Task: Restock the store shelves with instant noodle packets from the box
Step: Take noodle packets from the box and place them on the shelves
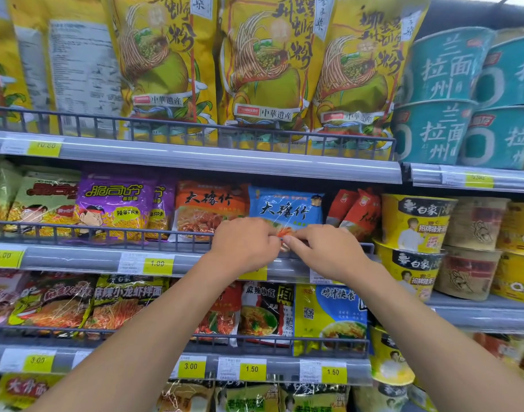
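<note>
A: Where's the blue packet (286, 209)?
B: Upright on the middle shelf (76, 258), between an orange packet (207, 208) and red packets (358, 212).
A: Hands?
B: Left hand (244, 245) and right hand (326, 251) both pinch its lower edge, fingers (296, 239) curled.

Top: I read 中華遗产 on the white banner of each of the yellow bags (263, 69), and 兰州拉面 on the teal bowls (444, 69). Middle: 白象 on the yellow bowls (415, 221), 1.00 on two price tags (157, 264), and on the blue packet (284, 209) brush characters starting with 大, the rest unclear to me. Below: 麻辣小龙虾拌面 on the dark packet (127, 304), 麻辣快食 on the black packet (265, 310), 鸡汁快食 on the yellow packet (329, 316), then 3.00 on two yellow tags (191, 366) and 1.50 on two further tags (252, 369).
</note>
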Demonstrator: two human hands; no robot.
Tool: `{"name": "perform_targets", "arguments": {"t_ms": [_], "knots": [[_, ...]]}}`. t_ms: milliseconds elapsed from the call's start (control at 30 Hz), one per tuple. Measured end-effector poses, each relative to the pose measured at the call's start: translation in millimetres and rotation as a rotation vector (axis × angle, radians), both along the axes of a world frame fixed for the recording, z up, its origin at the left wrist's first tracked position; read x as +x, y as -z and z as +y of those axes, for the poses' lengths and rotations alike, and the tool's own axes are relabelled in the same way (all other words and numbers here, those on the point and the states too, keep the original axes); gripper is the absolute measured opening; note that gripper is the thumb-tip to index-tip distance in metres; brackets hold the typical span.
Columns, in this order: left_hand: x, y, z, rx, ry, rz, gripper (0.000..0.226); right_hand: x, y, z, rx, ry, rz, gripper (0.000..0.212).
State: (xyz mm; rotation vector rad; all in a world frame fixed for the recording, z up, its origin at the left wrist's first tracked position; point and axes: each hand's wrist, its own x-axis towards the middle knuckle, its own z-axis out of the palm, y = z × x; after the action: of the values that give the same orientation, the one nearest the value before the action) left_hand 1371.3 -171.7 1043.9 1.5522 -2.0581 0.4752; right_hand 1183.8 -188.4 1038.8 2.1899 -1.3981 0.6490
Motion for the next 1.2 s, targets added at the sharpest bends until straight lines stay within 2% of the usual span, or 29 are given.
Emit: {"name": "perform_targets", "arguments": {"t_ms": [100,300,667,1200], "knots": [[-2.0,2.4,1.3,0.06,0.001,-0.022,0.04,3.0,1.2,-0.3,0.008,0.036,0.013,0.061],[-2.4,21.1,-0.3,-0.125,-0.039,-0.04,0.039,1.0,13.2,6.6,-0.073,0.035,-0.04,0.045],[3.8,36.9,15.5,-0.24,-0.049,0.007,0.052,1.8,25.0,17.9,-0.167,0.042,-0.112,0.044],[75.9,58.6,66.2,-0.227,-0.065,-0.033,0.055,56.5,46.2,70.7,-0.165,-0.047,-0.172,0.053]]}}
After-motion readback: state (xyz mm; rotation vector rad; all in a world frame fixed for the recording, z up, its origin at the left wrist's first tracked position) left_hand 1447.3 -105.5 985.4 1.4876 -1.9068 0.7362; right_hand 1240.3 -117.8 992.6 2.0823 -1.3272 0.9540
